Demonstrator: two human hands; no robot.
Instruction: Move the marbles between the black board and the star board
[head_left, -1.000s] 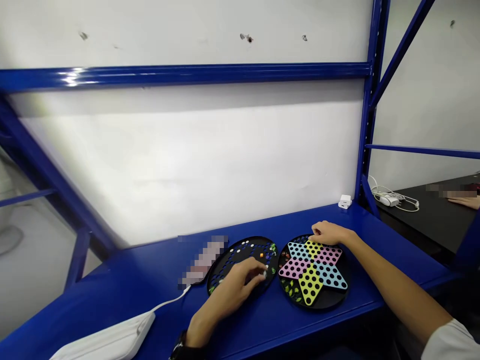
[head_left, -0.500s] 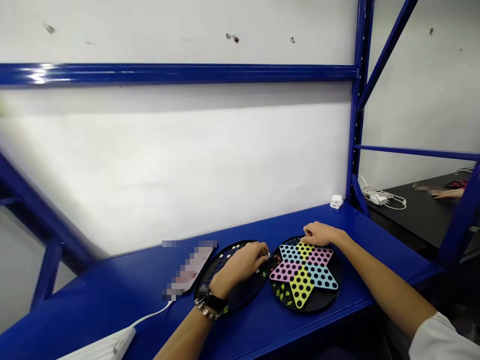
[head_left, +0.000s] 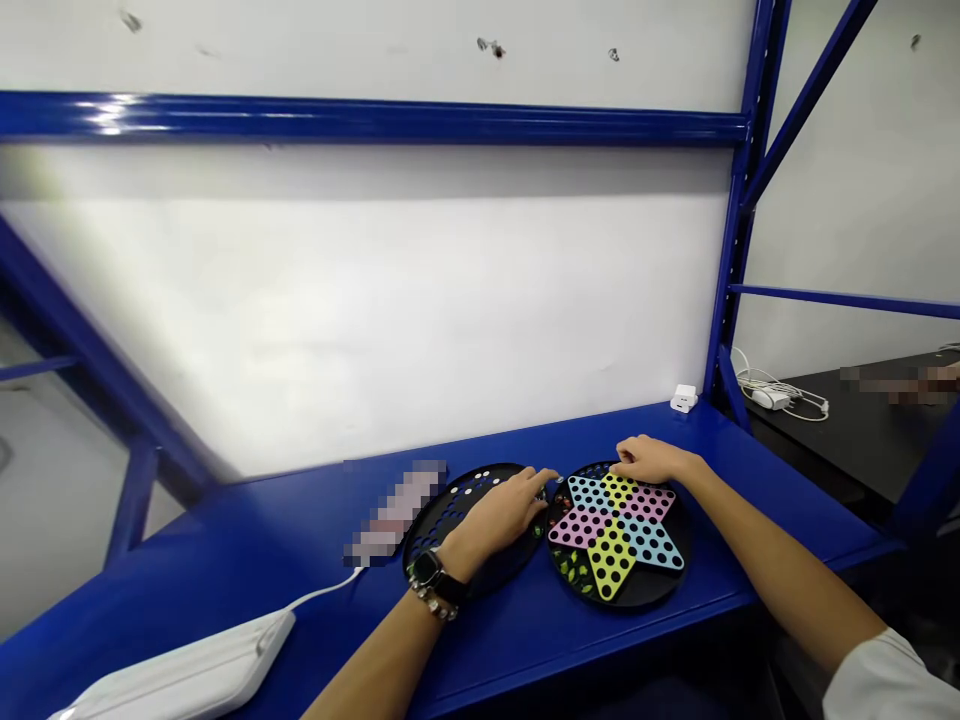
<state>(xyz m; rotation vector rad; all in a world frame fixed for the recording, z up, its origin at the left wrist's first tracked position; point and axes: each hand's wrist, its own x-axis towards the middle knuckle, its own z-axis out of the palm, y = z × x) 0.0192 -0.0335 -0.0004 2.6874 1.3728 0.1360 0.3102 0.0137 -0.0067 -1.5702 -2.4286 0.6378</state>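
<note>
My left hand (head_left: 507, 512), with a watch and a beaded bracelet at the wrist, reaches over a round black tray (head_left: 487, 578). Its fingers are stretched out and apart, the tips near a small pale marble (head_left: 559, 480) between the two trays. My right hand (head_left: 651, 460) is curled at the yellow far tip of a star-shaped Chinese checkers board (head_left: 616, 530), gripping its edge; the fingertips are partly hidden. Pink, blue and yellow points with black holes make up the star, which lies over a second round black tray (head_left: 664, 590). Green marbles (head_left: 574, 568) and red marbles (head_left: 561, 505) show beside it.
White marbles (head_left: 478, 482) sit in the left tray. A blurred phone-like slab (head_left: 397, 515) lies left of it, its cable running to a white power strip (head_left: 187, 670). A white charger (head_left: 683, 398) stands at the back right. Blue metal posts (head_left: 739, 220) frame the table.
My left hand has gone from a pinch on a small pale marble to outstretched fingers, reaching slightly right. My right hand stays at the star's tip. The camera view has shifted slightly.
</note>
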